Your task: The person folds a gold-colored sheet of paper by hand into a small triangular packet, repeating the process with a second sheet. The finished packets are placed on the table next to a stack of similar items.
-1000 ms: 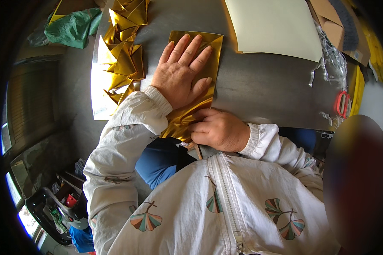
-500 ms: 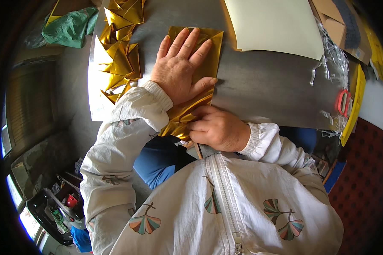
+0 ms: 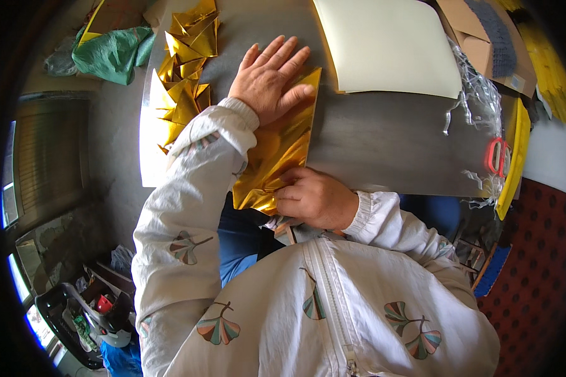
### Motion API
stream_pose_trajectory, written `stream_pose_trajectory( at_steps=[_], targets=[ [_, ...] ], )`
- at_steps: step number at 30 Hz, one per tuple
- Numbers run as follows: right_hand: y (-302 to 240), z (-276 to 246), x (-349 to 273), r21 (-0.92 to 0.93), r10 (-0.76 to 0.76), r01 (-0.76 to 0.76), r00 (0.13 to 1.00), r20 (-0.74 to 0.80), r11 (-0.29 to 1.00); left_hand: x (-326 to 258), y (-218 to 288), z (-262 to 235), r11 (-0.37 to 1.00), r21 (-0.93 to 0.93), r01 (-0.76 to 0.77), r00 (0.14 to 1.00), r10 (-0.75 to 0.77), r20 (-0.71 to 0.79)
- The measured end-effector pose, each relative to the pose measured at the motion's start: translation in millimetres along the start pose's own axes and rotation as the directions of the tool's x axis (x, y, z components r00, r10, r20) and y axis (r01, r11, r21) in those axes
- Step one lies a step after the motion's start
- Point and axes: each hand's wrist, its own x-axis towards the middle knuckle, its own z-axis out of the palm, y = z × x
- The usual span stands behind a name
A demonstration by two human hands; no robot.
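A sheet of shiny gold foil paper (image 3: 281, 146) lies on the grey table, its near end hanging past the table's front edge. My left hand (image 3: 270, 80) rests palm down across its far end, fingers stretched out and reaching beyond the paper. At the near end, my right hand (image 3: 317, 198) pinches the crumpled edge between thumb and fingers. To the left of my left hand stands a row of folded gold paper pieces (image 3: 183, 103), touching one another.
A stack of pale cream sheets (image 3: 390, 47) lies at the far right of the table (image 3: 383, 141). Red-handled scissors (image 3: 497, 157) and clear plastic strips (image 3: 481, 94) sit along the right edge, near a cardboard box (image 3: 478, 41). A green plastic bag (image 3: 113, 55) is at the far left.
The gold sheet has slid toward me, its near end now further over the table edge. My left hand stays flat and now reaches past the sheet's far edge; my right hand keeps its pinch.
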Motion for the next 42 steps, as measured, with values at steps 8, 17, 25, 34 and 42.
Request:
stream_pose_trajectory(
  at_steps=[8,17,25,34,42],
  targets=[
    [0.9,4.8,1.3,0.055,0.001,0.001,0.999,-0.041,0.998,-20.5,11.3,-59.0,0.899,-0.428,-0.09,0.943,-0.062,-0.327],
    [-2.2,7.7,9.2,0.006,0.038,-0.038,0.992,-0.121,0.999,-205.4,68.5,-63.4,0.861,-0.476,0.179,0.947,-0.282,-0.154],
    [-5.5,5.8,19.6,-0.235,-0.099,0.082,0.993,-0.058,0.969,-200.0,74.5,-34.3,0.932,-0.215,0.293,0.934,-0.328,-0.146],
    [-2.4,5.3,20.7,-0.222,-0.069,0.056,0.996,-0.052,0.974,-186.0,69.8,-36.1,0.935,-0.229,0.272,0.947,-0.302,-0.112],
    [-0.3,11.9,18.9,-0.225,-0.063,0.055,0.998,-0.027,0.973,-177.2,68.7,-37.1,0.939,-0.212,0.271,0.952,-0.293,-0.083]
  ],
)
